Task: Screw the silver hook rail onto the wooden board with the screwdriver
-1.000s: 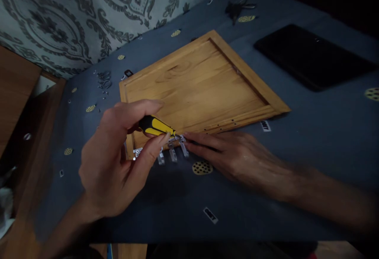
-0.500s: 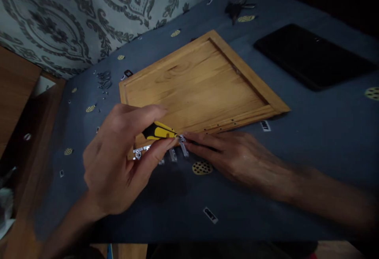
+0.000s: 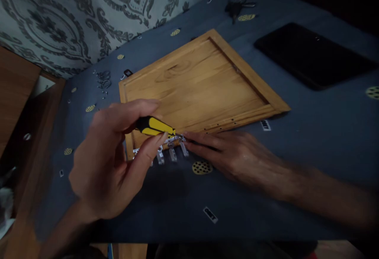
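Brown wooden furniture point(image 3: 16, 89), stood at the far left. Patterned wall covering point(image 3: 85, 18), pale with dark scrollwork, rose behind the table. Dark blue tablecloth point(image 3: 174, 215), printed with yellow spotted ovals and small lettered labels, lay over the surface. Small metal pieces point(image 3: 104, 80), loose, lay near the wall. Left hand point(image 3: 103, 160), closed around a yellow-and-black screwdriver point(image 3: 160, 126), its tip at the right-hand fitting. Metal fittings point(image 3: 172, 154), in a row along the panel's near edge. Framed wooden panel point(image 3: 189, 89), flat on the cloth, mid-table. Right hand point(image 3: 237, 154), fingertips at that same fitting; whether they gripped it could not be told. Dark object point(image 3: 235, 10), indistinct, lay towards the back. Black flat item point(image 3: 314, 55), lay at right, well apart from the panel.
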### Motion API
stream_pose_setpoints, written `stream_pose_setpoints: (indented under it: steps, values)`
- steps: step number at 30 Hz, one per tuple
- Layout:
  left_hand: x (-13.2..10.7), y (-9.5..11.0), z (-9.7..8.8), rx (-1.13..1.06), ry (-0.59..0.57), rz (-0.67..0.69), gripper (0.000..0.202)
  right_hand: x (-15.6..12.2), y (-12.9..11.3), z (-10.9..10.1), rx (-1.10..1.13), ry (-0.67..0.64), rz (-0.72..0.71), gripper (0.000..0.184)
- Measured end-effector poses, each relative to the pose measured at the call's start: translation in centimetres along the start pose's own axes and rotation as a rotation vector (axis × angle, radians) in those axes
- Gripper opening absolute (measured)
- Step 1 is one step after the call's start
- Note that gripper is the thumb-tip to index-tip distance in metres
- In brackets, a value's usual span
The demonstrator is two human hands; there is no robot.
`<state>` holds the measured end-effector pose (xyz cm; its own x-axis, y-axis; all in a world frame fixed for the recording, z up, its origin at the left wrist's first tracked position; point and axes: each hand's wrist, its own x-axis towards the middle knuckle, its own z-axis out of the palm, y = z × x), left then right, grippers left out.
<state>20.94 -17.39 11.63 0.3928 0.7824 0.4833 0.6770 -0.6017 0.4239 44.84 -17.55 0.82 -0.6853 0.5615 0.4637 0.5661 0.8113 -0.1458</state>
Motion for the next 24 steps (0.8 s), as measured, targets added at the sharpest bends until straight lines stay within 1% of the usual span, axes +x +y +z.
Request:
stream_pose_setpoints:
  steps: [4,8,10,12,14,17,21,24]
  values:
    - [0.51,0.46,-0.31,-0.058,-0.006,-0.046,0.036,-0.13,-0.01,0.23,0.006,-0.012,0.003,0.05]
    - [0.51,0.77,-0.09,-0.051,0.09,-0.136,0.026,-0.18,-0.08,0.4,0.023,0.01,-0.003,0.049]
    - [0.43,0.66,0.09,0.005,0.076,-0.094,0.026,-0.16,-0.07,0.4,0.018,0.019,-0.002,0.048]
    - [0.35,0.43,0.22,0.067,0.067,-0.006,0.029,-0.12,-0.06,0.36,0.012,0.003,0.0,0.048]
    - [0.27,0.19,0.31,0.076,0.074,0.019,0.032,-0.08,-0.06,0.3,0.008,-0.02,0.002,0.05]
    - [0.24,0.02,0.37,0.04,0.095,-0.018,0.034,-0.05,-0.05,0.27,-0.002,-0.009,-0.004,0.05]
    - [0.36,0.11,0.24,-0.003,0.06,-0.083,0.03,-0.12,0.01,0.36,-0.005,0.001,-0.011,0.049]
    - [0.39,0.21,0.1,0.018,0.06,-0.065,0.031,-0.18,0.06,0.46,0.011,-0.02,-0.004,0.051]
